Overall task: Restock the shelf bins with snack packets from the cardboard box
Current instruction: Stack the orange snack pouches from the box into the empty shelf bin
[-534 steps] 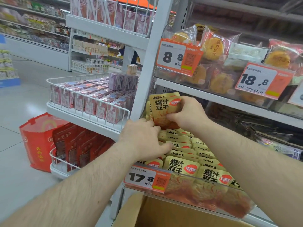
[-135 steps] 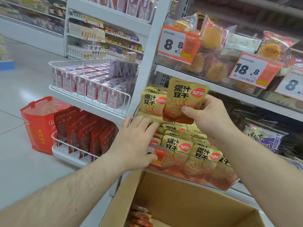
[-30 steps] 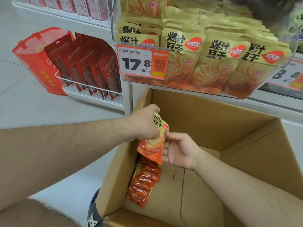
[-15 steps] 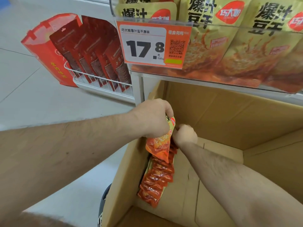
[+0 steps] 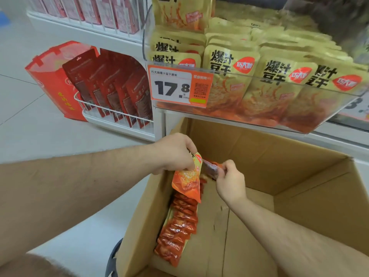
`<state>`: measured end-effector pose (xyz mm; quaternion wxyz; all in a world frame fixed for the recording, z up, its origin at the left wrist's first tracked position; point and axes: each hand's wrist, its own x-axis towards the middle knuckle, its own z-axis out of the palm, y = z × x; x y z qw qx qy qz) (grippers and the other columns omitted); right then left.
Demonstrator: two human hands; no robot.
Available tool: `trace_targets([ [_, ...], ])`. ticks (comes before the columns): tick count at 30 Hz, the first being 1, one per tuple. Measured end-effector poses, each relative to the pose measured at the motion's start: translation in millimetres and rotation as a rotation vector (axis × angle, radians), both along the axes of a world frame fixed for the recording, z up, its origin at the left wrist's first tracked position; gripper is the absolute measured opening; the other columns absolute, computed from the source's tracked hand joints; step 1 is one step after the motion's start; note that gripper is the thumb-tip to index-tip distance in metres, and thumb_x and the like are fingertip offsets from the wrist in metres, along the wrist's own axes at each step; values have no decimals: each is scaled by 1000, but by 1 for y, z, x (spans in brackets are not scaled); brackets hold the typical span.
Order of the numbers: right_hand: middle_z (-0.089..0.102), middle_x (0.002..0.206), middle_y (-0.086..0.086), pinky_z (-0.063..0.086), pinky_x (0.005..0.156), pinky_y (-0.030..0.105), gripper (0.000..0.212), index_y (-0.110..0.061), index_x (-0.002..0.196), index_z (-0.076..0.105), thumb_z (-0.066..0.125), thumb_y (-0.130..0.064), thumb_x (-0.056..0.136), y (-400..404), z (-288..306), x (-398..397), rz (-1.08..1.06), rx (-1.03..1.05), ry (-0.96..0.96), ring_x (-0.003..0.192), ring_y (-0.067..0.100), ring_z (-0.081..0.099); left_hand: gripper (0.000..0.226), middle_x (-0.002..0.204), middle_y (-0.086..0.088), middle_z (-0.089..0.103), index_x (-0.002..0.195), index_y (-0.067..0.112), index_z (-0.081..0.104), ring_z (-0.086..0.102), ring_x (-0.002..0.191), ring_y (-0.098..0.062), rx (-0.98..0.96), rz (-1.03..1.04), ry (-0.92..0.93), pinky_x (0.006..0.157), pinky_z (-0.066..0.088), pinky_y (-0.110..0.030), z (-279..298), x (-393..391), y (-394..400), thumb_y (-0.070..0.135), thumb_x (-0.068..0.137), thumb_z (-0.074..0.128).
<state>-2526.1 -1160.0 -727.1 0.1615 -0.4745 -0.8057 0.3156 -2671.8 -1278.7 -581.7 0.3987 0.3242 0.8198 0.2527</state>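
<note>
Cardboard box (image 5: 259, 156): brown, open at the top, it stands under the shelf bin; both hands reach into it at its left wall.
Left hand (image 5: 175, 152): fingers curled, it grips the top edge of one packet (image 5: 187, 182), which hangs down from the grip, yellow above and orange below.
Right hand (image 5: 231, 180): just right of the left grip; thumb and fingers pinch a second packet (image 5: 211, 168), reddish and blurred, which points from this grip toward the left hand. If the two packets touch, I cannot tell.
Row (image 5: 177, 226): more orange packets stand on edge below both grips, in a line along the left wall of the box, down toward the near corner.
Bin (image 5: 299, 124): clear plastic, above and beyond the grips, full of the same yellow packets in rows that lean back.
Price tag (image 5: 179, 86): orange and white, reads 17.8, fixed on the bin front, straight above the left hand.
Wire basket (image 5: 111, 112): white, far left of the grips, with dark red pouches (image 5: 111, 86) standing in it.
Red bag (image 5: 56, 76): on the floor, just left of the basket.
</note>
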Motion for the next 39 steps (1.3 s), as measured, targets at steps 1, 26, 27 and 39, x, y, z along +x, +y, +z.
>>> trace_targets([
  [1,68,94,4,43,63,26,12,-19,90,44,48,-17,101,-6,18,16,-1,19,72,79,23,60,34,95,1,62,111,20,67,61,82,-18,14,18,-64,72,53,-32,3,-1,-1,5,82,73],
  [26,54,130,-16,40,94,13,39,-37,121,47,62,-32,85,-62,181,62,442,333,271,109,-6,51,81,122,-5,66,147,37,33,69,100,-27,499,69,-485,67,59,-35,62,8,-39,-6,88,67],
  [27,57,118,-14,43,81,13,46,-37,123,44,69,-36,85,-64,191,58,310,164,282,95,-3,54,81,122,-5,65,148,38,33,70,101,-26,519,54,-466,71,61,-37,65,7,-40,-6,88,67],
  [39,71,75,3,27,43,21,12,-13,98,70,69,-7,87,-44,252,16,239,-636,225,44,8,46,99,135,0,57,148,56,9,64,113,-19,589,-123,-243,92,57,-48,92,11,-34,-2,90,66],
])
